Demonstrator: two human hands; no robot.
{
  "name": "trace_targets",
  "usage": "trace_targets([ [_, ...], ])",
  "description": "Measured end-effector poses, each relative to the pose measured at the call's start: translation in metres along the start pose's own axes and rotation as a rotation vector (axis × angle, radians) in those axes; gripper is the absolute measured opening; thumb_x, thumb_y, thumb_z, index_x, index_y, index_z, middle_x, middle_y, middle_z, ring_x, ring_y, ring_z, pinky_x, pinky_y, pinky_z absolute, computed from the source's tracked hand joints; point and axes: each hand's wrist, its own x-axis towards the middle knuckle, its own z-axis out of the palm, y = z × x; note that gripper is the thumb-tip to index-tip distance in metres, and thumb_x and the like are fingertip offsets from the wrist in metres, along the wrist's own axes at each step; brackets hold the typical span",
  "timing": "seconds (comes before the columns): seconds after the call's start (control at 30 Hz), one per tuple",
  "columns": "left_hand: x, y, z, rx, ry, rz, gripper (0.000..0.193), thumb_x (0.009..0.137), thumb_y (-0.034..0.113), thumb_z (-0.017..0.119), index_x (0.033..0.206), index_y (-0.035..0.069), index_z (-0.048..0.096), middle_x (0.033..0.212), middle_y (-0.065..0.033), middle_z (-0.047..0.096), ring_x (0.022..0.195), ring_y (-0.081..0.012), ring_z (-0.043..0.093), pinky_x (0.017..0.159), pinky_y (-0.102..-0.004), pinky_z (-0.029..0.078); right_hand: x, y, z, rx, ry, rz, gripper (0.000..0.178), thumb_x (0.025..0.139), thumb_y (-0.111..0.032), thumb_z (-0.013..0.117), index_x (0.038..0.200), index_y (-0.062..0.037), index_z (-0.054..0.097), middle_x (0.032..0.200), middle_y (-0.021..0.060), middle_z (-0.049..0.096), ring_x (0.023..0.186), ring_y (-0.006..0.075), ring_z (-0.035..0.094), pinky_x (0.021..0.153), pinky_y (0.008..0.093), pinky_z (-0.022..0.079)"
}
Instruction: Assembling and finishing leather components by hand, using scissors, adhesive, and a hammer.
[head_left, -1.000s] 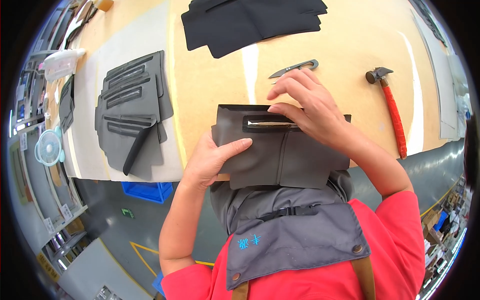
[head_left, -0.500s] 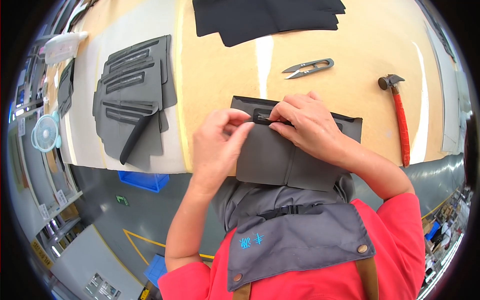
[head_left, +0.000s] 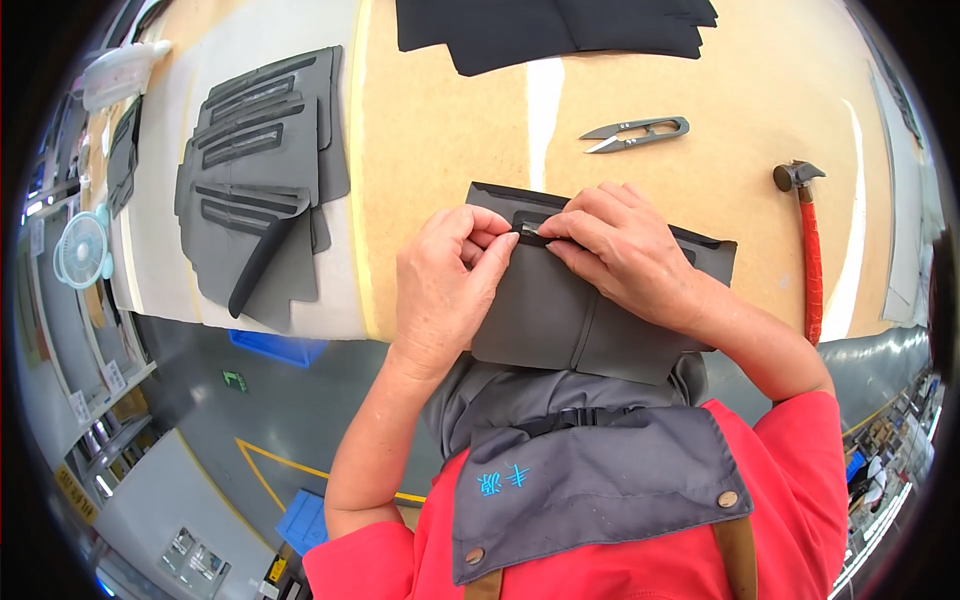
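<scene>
Grey fabric panel (head_left: 560,320) lies at the workbench's (head_left: 450,150) near edge, long axis left to right, its slot pinched shut by left hand (head_left: 445,285) and right hand (head_left: 625,255), snips (head_left: 635,132) and hammer (head_left: 808,240) beyond.

On my wooden workbench (head_left: 450,150) I note metal thread snips (head_left: 637,133), a red-handled hammer (head_left: 808,245), a stack of grey slotted fabric panels (head_left: 255,180), black cloth pieces (head_left: 550,30), and a small white fan (head_left: 82,247) lower left.
</scene>
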Motion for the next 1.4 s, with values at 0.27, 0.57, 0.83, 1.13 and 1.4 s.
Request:
trace_targets([
  [0.27,0.004,0.003,0.0,-0.077,-0.041,-0.038,0.015,0.091,0.003,0.076,0.102,-0.001,0.067,0.083,-0.0018,0.068,0.07,-0.005,0.062,0.063,-0.0204,0.053,-0.005,0.01,0.001,0.017,-0.007,-0.136,0.03,0.082,-0.006,0.073,0.112,-0.0053,0.072,0.095,0.0069,0.063,0.088,0.0258,0.062,0.078,0.0378,0.053],
  [0.57,0.01,0.007,-0.004,-0.09,-0.082,-0.141,0.011,0.088,0.004,0.075,0.097,0.001,0.068,0.082,-0.0062,0.07,0.069,-0.0094,0.066,0.066,-0.0261,0.055,-0.004,0.018,-0.003,-0.057,-0.055,-0.302,0.042,0.078,-0.008,0.068,0.12,-0.0022,0.069,0.099,0.0069,0.059,0.088,0.0239,0.059,0.076,0.0365,0.054],
  [0.83,0.012,0.01,-0.005,-0.105,-0.081,-0.218,0.014,0.088,0.006,0.076,0.099,0.0,0.069,0.081,-0.0042,0.071,0.071,-0.0084,0.066,0.068,-0.026,0.056,-0.007,0.019,-0.001,-0.141,-0.045,-0.36,0.05,0.078,-0.009,0.066,0.127,-0.0013,0.067,0.102,0.0064,0.056,0.082,0.0209,0.055,0.073,0.0332,0.051],
  [1.13,0.018,0.014,-0.011,-0.089,-0.184,-0.271,0.018,0.092,0.009,0.077,0.104,0.002,0.065,0.085,-0.0009,0.066,0.075,-0.0065,0.064,0.068,-0.0223,0.057,-0.009,0.019,0.002,-0.168,-0.003,-0.398,0.047,0.078,-0.01,0.066,0.123,0.0024,0.068,0.101,0.0075,0.055,0.082,0.0215,0.056,0.075,0.0344,0.051],
  [1.4,0.022,0.017,-0.011,-0.08,-0.167,-0.255,0.019,0.089,0.013,0.078,0.096,-0.001,0.068,0.081,-0.0037,0.069,0.071,-0.0085,0.065,0.065,-0.0251,0.056,-0.01,0.02,0.007,-0.214,0.055,-0.424,0.041,0.076,-0.014,0.067,0.113,0.0041,0.069,0.092,0.0069,0.054,0.087,0.022,0.057,0.073,0.033,0.052],
])
